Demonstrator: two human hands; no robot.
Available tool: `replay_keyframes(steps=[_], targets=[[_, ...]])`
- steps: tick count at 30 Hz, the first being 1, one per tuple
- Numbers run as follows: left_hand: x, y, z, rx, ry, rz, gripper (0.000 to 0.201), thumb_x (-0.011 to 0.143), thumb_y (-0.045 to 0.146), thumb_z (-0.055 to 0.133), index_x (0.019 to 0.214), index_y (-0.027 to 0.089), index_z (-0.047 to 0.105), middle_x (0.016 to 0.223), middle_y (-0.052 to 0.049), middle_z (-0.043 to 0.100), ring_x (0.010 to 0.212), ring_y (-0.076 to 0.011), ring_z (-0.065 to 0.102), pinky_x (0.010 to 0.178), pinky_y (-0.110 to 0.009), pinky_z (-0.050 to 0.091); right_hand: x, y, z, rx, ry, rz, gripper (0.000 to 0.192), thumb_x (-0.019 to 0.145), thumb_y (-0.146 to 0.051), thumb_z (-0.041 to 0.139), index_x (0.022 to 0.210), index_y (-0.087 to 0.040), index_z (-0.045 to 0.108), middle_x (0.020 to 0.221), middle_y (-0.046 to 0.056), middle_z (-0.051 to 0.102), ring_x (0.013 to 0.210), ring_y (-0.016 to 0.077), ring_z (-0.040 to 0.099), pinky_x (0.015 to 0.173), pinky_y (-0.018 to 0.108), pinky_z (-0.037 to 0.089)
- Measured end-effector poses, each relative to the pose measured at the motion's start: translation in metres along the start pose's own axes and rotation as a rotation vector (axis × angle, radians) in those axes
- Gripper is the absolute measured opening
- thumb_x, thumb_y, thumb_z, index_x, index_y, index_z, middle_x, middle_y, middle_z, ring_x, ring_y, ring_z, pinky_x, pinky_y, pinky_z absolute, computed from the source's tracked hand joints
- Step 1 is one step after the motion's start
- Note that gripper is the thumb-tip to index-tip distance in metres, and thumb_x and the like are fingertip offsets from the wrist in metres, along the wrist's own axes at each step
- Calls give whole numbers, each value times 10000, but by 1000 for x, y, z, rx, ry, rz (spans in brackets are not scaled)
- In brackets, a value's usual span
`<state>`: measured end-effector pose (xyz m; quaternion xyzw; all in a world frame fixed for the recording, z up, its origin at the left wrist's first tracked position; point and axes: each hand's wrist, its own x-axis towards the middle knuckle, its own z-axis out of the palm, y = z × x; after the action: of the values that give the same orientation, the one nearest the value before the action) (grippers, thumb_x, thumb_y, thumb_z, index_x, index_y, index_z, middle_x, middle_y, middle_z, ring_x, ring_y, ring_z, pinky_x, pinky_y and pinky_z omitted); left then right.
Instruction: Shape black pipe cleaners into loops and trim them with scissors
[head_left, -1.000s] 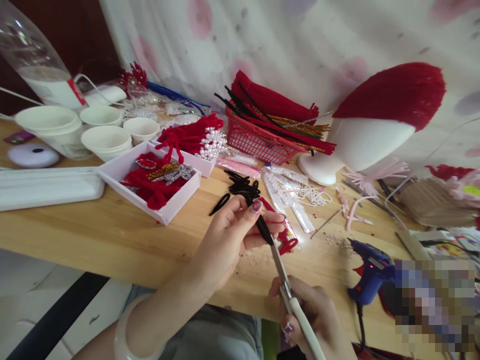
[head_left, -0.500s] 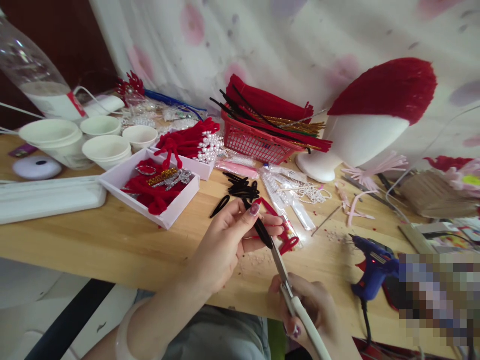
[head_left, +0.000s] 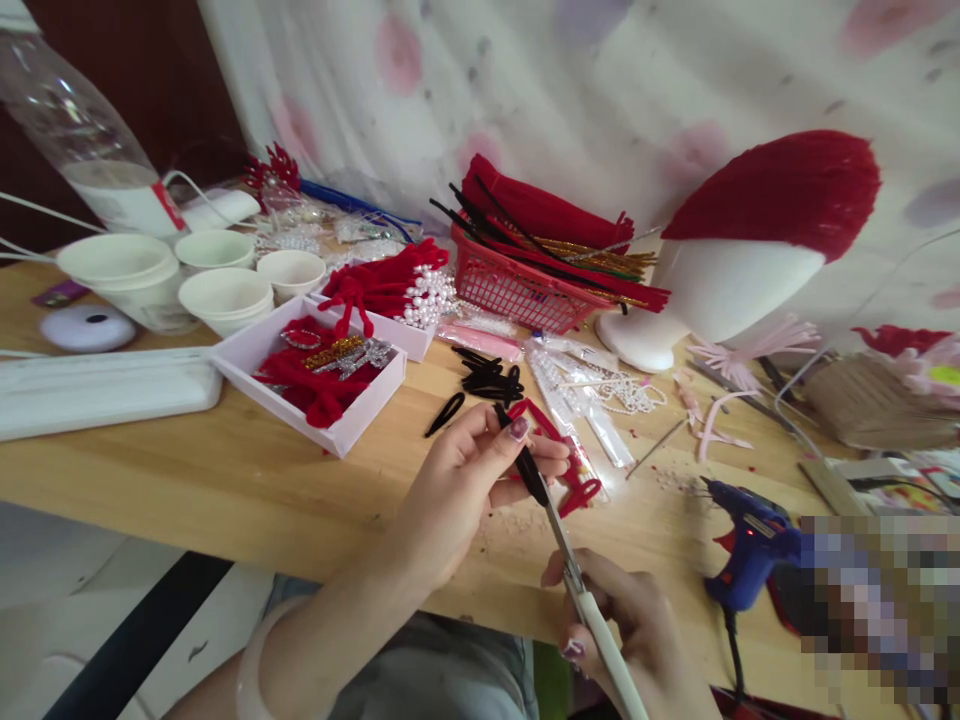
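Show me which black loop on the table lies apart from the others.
The one black loop left of the black heap, close to the left hand; the others lie bunched together.

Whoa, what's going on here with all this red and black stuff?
A person is working at a wooden table. Their left hand pinches a black piece, and their right hand holds scissors, the blades at the piece's near end. Small black loops lie just beyond the left hand, near a white box of red pieces. A blue glue gun is over on the right.
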<state>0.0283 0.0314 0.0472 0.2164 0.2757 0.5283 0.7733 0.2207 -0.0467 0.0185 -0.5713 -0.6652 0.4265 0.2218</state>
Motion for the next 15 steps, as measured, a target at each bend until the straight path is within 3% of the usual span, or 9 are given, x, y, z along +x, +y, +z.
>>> replay_keyframes(steps=[8,15], targets=[[2,0,-1,-23,-15,-12,59,940,179,601,906,132,591,820,-84,798,741,-143,748,652,-209,575,0,2,0,64,-15,7,591,819,-750,578,928,-178,677,561,-61,359,514,121,346,494,243,258],[3,1,-2,-36,-38,-60,76,945,154,569,870,142,569,815,-93,800,761,-164,759,640,-218,570,-1,-1,2,136,-17,-7,679,784,-824,537,930,-171,649,578,-39,462,506,119,384,473,247,251]])
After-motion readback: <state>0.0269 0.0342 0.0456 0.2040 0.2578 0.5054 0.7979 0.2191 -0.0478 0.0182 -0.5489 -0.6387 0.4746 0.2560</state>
